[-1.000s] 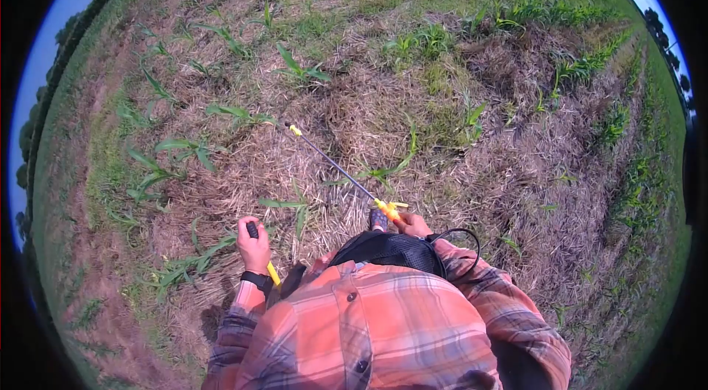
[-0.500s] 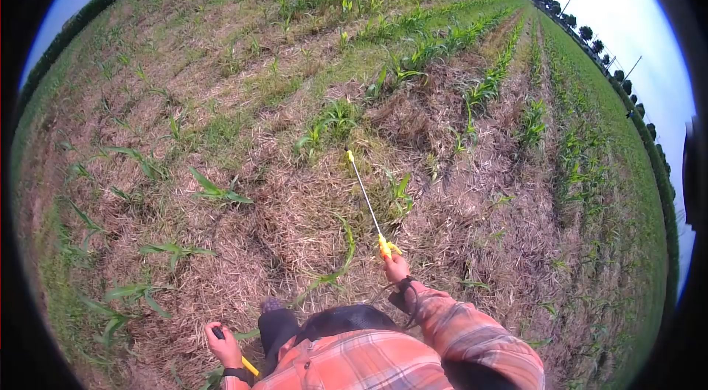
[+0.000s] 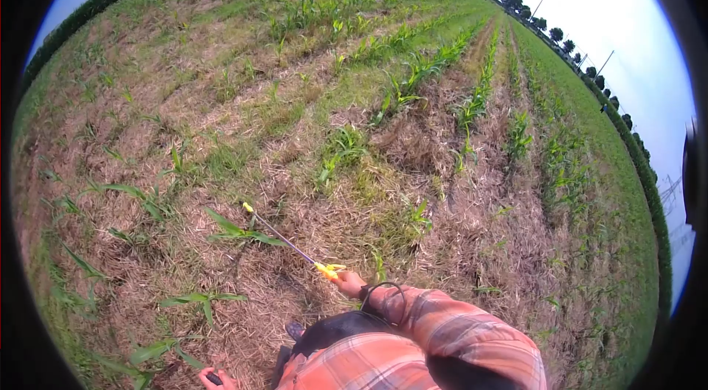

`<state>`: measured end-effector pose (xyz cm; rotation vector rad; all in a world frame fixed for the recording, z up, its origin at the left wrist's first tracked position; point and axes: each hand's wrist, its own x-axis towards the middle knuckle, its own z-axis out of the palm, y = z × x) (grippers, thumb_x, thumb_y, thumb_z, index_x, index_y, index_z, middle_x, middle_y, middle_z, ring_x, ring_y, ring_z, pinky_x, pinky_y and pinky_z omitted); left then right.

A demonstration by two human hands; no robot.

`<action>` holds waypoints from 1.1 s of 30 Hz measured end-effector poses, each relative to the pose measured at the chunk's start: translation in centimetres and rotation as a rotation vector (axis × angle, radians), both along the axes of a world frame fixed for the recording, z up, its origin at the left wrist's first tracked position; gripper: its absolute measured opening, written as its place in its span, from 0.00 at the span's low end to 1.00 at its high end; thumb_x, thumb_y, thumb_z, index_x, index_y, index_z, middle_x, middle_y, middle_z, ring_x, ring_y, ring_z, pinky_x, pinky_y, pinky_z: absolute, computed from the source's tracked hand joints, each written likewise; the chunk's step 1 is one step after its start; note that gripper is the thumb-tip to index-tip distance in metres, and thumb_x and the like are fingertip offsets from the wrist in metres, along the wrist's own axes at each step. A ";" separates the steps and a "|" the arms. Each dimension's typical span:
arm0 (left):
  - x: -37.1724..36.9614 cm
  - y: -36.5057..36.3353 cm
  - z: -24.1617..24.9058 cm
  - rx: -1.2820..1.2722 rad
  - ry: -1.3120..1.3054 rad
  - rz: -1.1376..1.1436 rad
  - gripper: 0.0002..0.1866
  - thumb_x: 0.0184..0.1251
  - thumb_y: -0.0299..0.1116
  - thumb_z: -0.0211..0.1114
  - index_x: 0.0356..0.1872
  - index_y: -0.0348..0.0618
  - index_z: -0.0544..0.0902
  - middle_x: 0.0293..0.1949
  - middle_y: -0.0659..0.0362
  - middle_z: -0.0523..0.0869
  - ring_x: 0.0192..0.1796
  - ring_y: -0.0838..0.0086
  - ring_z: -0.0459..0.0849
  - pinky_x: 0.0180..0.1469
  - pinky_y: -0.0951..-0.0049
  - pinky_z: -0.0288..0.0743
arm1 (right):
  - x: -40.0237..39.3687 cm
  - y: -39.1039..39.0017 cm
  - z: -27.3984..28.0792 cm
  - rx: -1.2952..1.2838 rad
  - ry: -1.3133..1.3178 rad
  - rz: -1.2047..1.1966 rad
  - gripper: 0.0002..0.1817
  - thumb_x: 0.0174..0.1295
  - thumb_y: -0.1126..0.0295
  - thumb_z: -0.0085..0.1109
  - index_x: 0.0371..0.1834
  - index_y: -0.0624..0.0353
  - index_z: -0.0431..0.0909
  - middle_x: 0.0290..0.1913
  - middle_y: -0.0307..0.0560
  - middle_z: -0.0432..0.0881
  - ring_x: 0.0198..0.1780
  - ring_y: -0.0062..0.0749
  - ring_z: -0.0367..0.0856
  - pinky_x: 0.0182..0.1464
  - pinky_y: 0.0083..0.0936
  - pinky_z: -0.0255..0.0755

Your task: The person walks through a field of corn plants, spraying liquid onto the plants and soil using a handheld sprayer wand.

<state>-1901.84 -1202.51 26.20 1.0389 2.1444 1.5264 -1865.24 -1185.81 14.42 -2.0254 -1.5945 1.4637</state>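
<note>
My right hand (image 3: 350, 284) is closed around the yellow handle of a spray wand (image 3: 284, 238). The thin wand points forward and left, its yellow nozzle (image 3: 248, 207) above or just beside a young green maize-like plant (image 3: 234, 228). A dark hose (image 3: 383, 285) loops near my right wrist. At the bottom edge, my left hand (image 3: 227, 381) grips a lever with a black end (image 3: 214, 377); most of the hand and lever is cut off by the frame. Whether spray leaves the nozzle cannot be made out.
Dry straw (image 3: 295, 206) covers the ground around me. Several seedlings (image 3: 203, 300) stand at the left, and green crop rows (image 3: 479, 95) run away to the upper right. My shoe (image 3: 295, 329) shows beside my body. Trees and poles line the far edge.
My right hand has swung the spray wand left, from pointing ahead to over the plant at the left. My left hand sits lower in view, and the camera's view has shifted slightly.
</note>
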 end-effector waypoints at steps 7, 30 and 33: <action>-3.6 1.8 2.2 -0.051 0.070 0.195 0.10 0.52 0.20 0.49 0.37 0.44 0.65 0.25 0.59 0.69 0.17 0.78 0.69 0.13 0.81 0.63 | -12.0 3.8 1.4 0.147 0.176 0.685 0.17 0.58 0.57 0.47 0.39 0.60 0.71 0.30 0.55 0.76 0.33 0.47 0.75 0.37 0.38 0.66; -14.4 25.6 -5.5 -0.217 0.007 0.046 0.08 0.49 0.21 0.55 0.32 0.41 0.70 0.26 0.58 0.72 0.27 0.70 0.72 0.33 0.71 0.67 | -10.8 25.1 -7.9 0.000 0.320 -0.185 0.11 0.59 0.60 0.48 0.30 0.56 0.70 0.16 0.36 0.67 0.11 0.18 0.61 0.11 0.18 0.53; -14.4 29.1 -4.4 -0.287 0.033 0.047 0.09 0.49 0.22 0.57 0.34 0.43 0.71 0.24 0.57 0.74 0.26 0.69 0.73 0.31 0.70 0.68 | -9.9 28.7 -5.6 -0.118 0.435 -0.486 0.11 0.60 0.59 0.48 0.30 0.55 0.69 0.16 0.36 0.66 0.11 0.19 0.60 0.10 0.19 0.53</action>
